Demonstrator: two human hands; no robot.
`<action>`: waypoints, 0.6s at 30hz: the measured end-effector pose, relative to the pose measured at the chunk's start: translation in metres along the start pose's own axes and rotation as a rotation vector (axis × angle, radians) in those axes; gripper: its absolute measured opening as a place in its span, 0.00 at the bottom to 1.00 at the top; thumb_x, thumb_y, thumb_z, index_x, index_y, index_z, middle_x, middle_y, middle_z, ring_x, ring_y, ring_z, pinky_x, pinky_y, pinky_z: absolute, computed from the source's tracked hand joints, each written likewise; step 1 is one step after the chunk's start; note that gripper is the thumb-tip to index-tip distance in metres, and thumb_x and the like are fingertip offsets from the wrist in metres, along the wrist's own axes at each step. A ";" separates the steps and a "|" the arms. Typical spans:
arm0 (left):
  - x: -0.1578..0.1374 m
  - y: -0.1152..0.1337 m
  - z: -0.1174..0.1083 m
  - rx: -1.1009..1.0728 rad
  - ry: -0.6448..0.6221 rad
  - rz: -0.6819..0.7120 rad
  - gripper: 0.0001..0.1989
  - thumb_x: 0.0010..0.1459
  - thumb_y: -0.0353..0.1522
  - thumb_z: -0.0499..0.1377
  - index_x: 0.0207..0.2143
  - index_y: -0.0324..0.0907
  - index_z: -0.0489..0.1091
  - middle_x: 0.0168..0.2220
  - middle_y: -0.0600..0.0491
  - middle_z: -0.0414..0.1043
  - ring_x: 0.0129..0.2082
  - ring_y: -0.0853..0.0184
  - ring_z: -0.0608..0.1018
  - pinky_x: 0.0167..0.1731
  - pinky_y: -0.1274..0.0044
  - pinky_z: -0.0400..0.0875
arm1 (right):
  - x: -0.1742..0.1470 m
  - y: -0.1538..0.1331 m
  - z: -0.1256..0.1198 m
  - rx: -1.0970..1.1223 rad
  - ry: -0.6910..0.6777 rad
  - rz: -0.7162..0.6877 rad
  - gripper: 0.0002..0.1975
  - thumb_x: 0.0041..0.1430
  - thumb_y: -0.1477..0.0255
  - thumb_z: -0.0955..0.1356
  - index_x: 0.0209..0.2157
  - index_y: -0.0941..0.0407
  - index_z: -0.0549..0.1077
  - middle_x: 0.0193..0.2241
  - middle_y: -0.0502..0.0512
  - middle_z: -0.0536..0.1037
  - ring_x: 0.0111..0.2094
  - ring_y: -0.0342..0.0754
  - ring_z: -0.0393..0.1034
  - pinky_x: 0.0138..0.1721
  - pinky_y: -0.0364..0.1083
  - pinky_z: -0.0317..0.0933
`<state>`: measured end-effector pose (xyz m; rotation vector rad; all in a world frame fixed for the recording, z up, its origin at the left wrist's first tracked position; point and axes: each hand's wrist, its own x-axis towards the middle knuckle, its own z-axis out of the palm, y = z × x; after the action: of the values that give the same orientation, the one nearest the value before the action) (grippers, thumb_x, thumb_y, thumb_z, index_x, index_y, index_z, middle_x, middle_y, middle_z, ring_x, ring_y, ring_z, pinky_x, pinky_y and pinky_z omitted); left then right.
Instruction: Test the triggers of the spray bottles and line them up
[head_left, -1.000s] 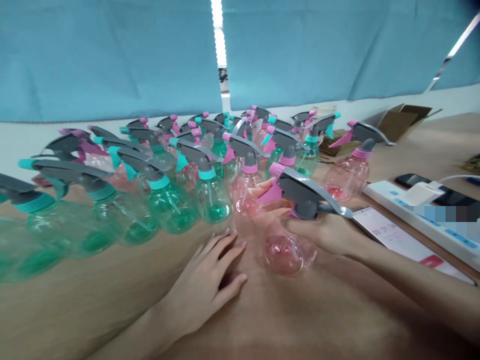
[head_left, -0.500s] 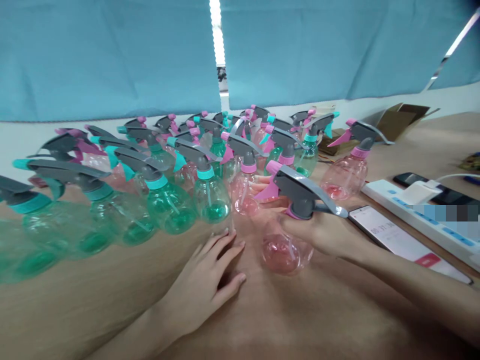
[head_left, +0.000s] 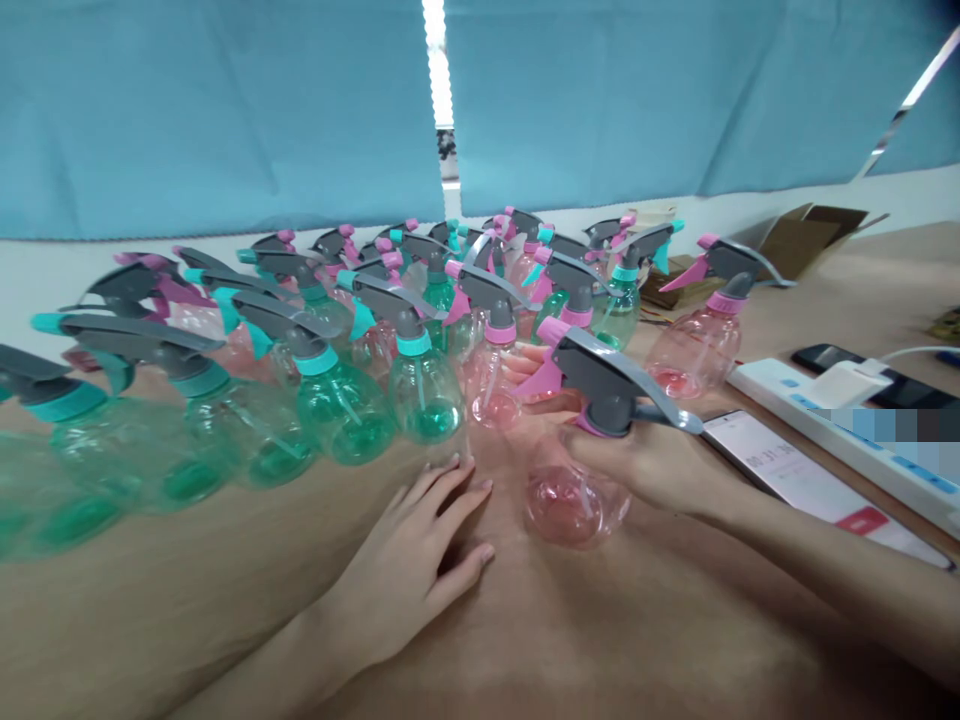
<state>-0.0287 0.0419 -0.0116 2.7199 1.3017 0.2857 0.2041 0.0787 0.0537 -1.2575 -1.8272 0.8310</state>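
My left hand lies on the table with its fingers spread, holding nothing. To its right, a clear pink spray bottle with a grey and pink trigger head stands upright. My right hand is around that bottle's neck, the thumb in front; its other fingers reach out behind the bottle and are partly hidden. Just beyond my left fingertips are a green spray bottle with a teal collar and another pink spray bottle.
Several more green and pink spray bottles crowd the table's left and back. At the right are a lit phone, a white power strip with a charger, and a dark phone. An open cardboard box stands behind, before a blue curtain.
The view has shifted slightly. Both hands and the bottles keep their places on the table.
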 end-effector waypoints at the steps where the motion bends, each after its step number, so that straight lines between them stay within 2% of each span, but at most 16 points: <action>1: 0.000 0.000 0.000 0.000 -0.002 0.002 0.22 0.65 0.40 0.53 0.59 0.43 0.60 0.63 0.47 0.56 0.61 0.55 0.58 0.56 0.60 0.58 | 0.000 0.000 0.000 -0.003 0.001 0.001 0.11 0.43 0.71 0.61 0.18 0.52 0.50 0.18 0.46 0.54 0.21 0.43 0.53 0.24 0.47 0.53; 7: 0.001 0.001 0.000 0.000 0.004 0.003 0.22 0.65 0.40 0.53 0.59 0.44 0.60 0.63 0.48 0.56 0.61 0.56 0.58 0.57 0.61 0.58 | 0.001 0.001 0.001 0.007 -0.008 -0.010 0.11 0.43 0.72 0.61 0.18 0.52 0.49 0.18 0.45 0.53 0.21 0.42 0.50 0.23 0.46 0.51; 18: 0.000 0.000 0.000 0.003 -0.001 -0.003 0.23 0.65 0.40 0.53 0.59 0.44 0.60 0.63 0.47 0.56 0.62 0.55 0.59 0.57 0.61 0.57 | 0.001 0.001 0.000 0.071 0.011 -0.009 0.07 0.41 0.74 0.62 0.19 0.52 0.54 0.19 0.45 0.57 0.21 0.41 0.54 0.22 0.44 0.55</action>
<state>-0.0286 0.0420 -0.0117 2.7201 1.3061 0.2822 0.2040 0.0796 0.0531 -1.2061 -1.7784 0.8747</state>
